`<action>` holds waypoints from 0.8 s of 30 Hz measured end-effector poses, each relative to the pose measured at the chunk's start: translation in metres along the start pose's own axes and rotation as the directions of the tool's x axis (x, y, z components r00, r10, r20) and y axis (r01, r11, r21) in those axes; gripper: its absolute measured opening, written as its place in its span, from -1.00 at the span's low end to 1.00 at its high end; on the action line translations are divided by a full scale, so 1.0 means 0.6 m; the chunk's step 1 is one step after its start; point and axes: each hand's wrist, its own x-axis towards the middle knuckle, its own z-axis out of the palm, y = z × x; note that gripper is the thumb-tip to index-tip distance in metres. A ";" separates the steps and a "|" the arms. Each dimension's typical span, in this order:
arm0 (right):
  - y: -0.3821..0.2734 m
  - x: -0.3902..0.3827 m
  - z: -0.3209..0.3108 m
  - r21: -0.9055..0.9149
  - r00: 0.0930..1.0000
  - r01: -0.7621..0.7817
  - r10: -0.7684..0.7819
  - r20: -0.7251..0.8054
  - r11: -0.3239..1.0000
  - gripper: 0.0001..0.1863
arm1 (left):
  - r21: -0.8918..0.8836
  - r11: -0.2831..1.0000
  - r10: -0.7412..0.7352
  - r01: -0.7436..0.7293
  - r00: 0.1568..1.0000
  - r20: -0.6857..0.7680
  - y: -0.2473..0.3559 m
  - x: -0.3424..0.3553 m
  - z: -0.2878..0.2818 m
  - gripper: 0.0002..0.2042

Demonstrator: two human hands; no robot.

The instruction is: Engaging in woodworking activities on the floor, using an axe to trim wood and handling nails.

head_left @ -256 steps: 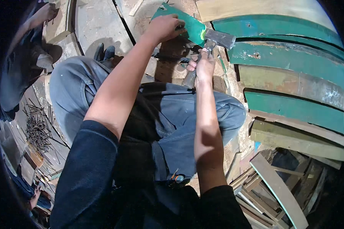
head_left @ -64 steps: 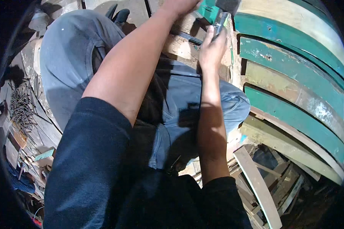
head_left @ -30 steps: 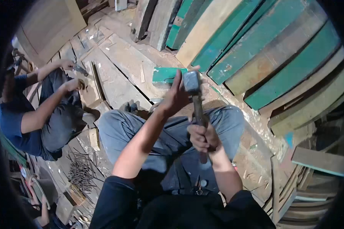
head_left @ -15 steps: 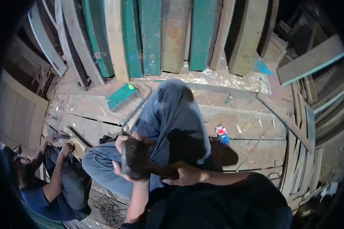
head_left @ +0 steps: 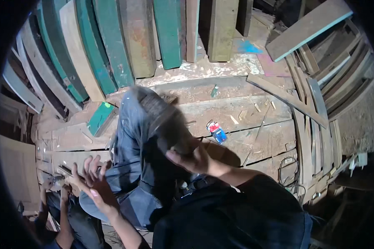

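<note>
My right hand (head_left: 191,155) grips a dark hammer (head_left: 158,118), which is motion-blurred and raised across my jeans-covered leg (head_left: 129,133). To its left, my left hand (head_left: 93,180) is empty, its fingers spread and curved upward over my other leg. A short green-painted block (head_left: 97,119) lies on the wooden floor beyond my legs, and a small red-and-blue packet or container (head_left: 216,132) sits on the boards to the right of the hammer.
Long green, olive and bare timber pieces (head_left: 170,41) stand in a row at the far side. Loose slats and offcuts (head_left: 307,141) are stacked at right beside a cable (head_left: 280,168). A co-worker (head_left: 64,207) sits at lower left, both hands near a tool, beside a large panel (head_left: 18,170).
The view has swung rightward over the last seconds. My left hand has let go of the hammer, which my right hand has swung up and forward from where both hands held it low.
</note>
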 end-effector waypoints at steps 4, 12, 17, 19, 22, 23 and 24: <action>0.064 0.049 -0.073 0.367 0.886 -0.303 0.402 -0.232 0.880 -0.62 | 0.120 0.993 -0.007 0.005 1.000 0.017 -0.017 0.017 -0.081 -0.46; 0.191 -0.080 -0.183 0.762 0.363 -0.467 0.883 -0.298 0.449 -0.66 | 0.229 0.970 -0.119 0.076 0.977 0.179 -0.085 0.084 -0.114 -0.64; 0.223 -0.156 -0.218 0.808 0.219 -0.445 0.922 -0.319 0.385 -0.66 | 0.155 0.971 -0.195 0.183 0.979 0.066 -0.127 0.135 -0.142 -0.72; 0.222 -0.160 -0.228 0.727 0.219 -0.545 0.908 -0.358 0.418 -0.68 | 0.074 0.978 -0.199 0.193 0.977 0.079 -0.137 0.158 -0.133 -0.75; 0.223 -0.162 -0.219 0.543 0.195 -0.710 0.866 -0.461 0.449 -0.70 | 0.033 0.984 -0.178 0.175 0.966 0.186 -0.151 0.172 -0.091 -0.75; 0.232 -0.164 -0.223 0.440 0.228 -0.789 0.869 -0.440 0.429 -0.75 | 0.028 0.990 -0.138 0.137 0.931 0.337 -0.150 0.177 -0.071 -0.73; 0.237 -0.170 -0.228 0.327 0.249 -0.855 0.872 -0.422 0.403 -0.78 | 0.051 0.991 -0.133 0.123 0.948 0.288 -0.132 0.175 -0.011 -0.81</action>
